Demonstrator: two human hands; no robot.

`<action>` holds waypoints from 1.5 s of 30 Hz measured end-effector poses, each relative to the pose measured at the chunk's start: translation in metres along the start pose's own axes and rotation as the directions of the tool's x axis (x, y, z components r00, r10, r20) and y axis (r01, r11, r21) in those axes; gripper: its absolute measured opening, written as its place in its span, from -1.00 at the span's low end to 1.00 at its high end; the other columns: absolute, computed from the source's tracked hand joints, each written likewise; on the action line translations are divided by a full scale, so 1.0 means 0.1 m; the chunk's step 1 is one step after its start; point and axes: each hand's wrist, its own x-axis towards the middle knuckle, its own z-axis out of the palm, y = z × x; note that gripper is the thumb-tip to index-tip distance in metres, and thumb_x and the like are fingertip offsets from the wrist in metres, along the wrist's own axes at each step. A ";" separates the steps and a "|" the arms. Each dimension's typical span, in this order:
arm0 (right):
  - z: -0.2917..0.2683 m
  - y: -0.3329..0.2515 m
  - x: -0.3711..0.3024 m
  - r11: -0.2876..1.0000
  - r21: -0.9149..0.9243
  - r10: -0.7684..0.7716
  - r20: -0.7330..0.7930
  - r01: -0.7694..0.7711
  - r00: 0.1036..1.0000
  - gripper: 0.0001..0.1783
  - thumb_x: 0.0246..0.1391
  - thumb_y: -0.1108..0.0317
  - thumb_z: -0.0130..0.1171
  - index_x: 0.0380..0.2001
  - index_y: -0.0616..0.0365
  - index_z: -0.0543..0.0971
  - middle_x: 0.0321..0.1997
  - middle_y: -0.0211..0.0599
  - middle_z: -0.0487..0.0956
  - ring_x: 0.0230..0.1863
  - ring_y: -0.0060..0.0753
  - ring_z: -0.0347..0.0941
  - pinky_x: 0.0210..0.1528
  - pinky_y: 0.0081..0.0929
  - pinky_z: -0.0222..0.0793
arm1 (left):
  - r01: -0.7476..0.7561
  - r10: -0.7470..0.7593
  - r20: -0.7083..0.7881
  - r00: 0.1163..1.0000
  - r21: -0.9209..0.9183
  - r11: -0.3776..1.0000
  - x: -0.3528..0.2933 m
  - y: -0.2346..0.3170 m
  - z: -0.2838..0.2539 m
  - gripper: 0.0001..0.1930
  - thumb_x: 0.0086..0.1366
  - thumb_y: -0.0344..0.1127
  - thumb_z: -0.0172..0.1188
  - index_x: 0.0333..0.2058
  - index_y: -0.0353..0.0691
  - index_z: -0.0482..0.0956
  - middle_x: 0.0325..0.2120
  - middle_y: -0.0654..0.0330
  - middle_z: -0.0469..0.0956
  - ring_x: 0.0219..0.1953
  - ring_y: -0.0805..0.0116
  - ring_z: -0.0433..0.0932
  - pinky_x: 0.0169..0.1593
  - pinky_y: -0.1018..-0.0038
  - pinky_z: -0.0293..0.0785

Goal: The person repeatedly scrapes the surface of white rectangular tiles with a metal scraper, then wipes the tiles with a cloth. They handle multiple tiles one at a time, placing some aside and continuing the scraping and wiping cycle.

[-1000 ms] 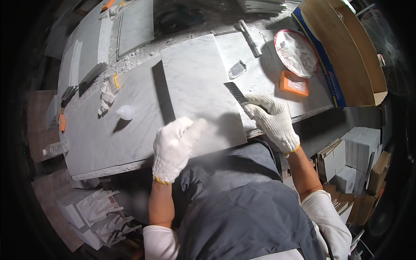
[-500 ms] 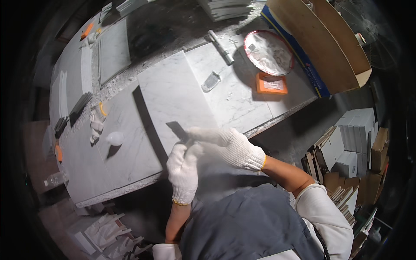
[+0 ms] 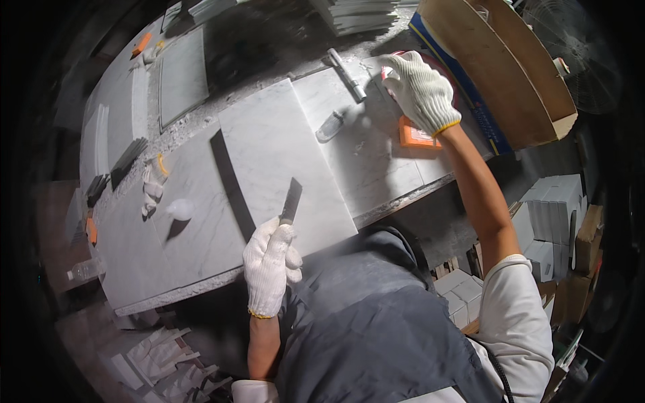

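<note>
My left hand [image 3: 267, 269], in a white knitted glove, grips a flat dark scraper blade [image 3: 291, 200] that points up and away. Under the blade lies a long pale marble slab [image 3: 269, 141], set on other marble pieces. My right hand [image 3: 422, 93], gloved too, reaches over the red-rimmed round dish [image 3: 457, 80] at the back right. Its fingers bend down over the dish, and their tips are hidden, so I cannot see whether they hold anything. Just below that hand is an orange box-like item [image 3: 418, 136], partly covered by my wrist.
A cardboard box [image 3: 500, 74] stands at the right. On the slabs lie a marker-like tube [image 3: 347, 75], a clear plastic piece [image 3: 329, 126], a white rounded item [image 3: 180, 209] and a spare glove [image 3: 154, 185]. White boxes [image 3: 554, 208] are stacked at the right.
My right hand has left the blade and moved up and right to the dish. My left hand has shifted slightly left, keeping the scraper blade, which now points more upright.
</note>
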 end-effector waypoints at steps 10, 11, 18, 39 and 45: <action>-0.50 -0.29 -0.61 0.403 0.915 0.203 -0.060 -0.028 0.977 -0.71 0.27 0.48 0.29 0.05 0.18 0.65 -0.11 -0.41 0.69 -0.09 -0.63 0.62 -0.17 -0.69 0.53 | 0.140 -0.170 0.117 0.979 0.228 0.964 0.09 0.14 -0.15 -0.53 0.44 -0.14 0.14 0.20 -0.29 0.48 -0.46 0.23 0.54 -0.64 0.56 0.48 -0.56 0.58 0.42; -0.39 -0.51 -0.71 0.324 0.946 0.209 -0.079 0.007 0.975 -0.70 0.27 0.45 0.30 0.06 0.17 0.64 -0.14 -0.37 0.70 -0.19 -0.64 0.64 -0.34 -0.74 0.53 | 0.156 -0.189 0.116 0.975 0.246 0.957 0.11 0.15 -0.15 -0.55 0.44 -0.14 0.13 0.17 -0.29 0.49 -0.47 0.24 0.54 -0.65 0.56 0.48 -0.56 0.57 0.42; 0.16 -1.46 -1.26 0.516 0.807 0.191 0.217 -0.286 0.957 -0.73 0.27 0.43 0.33 0.01 0.18 0.59 -0.24 -0.35 0.69 -0.35 -0.61 0.61 -0.32 -0.61 0.53 | 0.146 -0.187 0.105 0.977 0.313 0.939 0.14 0.14 -0.15 -0.62 0.44 -0.13 0.11 0.07 -0.27 0.54 -0.50 0.25 0.55 -0.67 0.57 0.48 -0.58 0.57 0.41; -0.21 -1.58 -1.12 0.873 0.456 -0.188 0.640 -0.172 0.745 -0.64 0.32 0.31 0.13 0.15 0.01 0.57 -0.07 -0.13 0.67 -0.11 -0.11 0.67 -0.11 -0.32 0.58 | 0.180 -0.209 0.115 0.971 0.219 0.959 0.18 0.10 -0.14 -0.63 0.48 -0.02 0.14 -0.10 -0.27 0.58 -0.53 0.23 0.53 -0.66 0.51 0.49 -0.58 0.54 0.42; -0.21 -1.54 -1.11 0.880 0.474 -0.304 0.561 0.003 0.770 -0.66 0.31 0.36 0.13 0.13 0.03 0.57 -0.07 -0.17 0.67 -0.14 -0.24 0.68 -0.12 -0.36 0.59 | 0.160 -0.187 0.101 0.977 0.228 0.960 0.16 0.12 -0.12 -0.71 0.44 -0.15 0.13 -0.12 -0.28 0.57 -0.53 0.21 0.53 -0.66 0.49 0.50 -0.57 0.52 0.43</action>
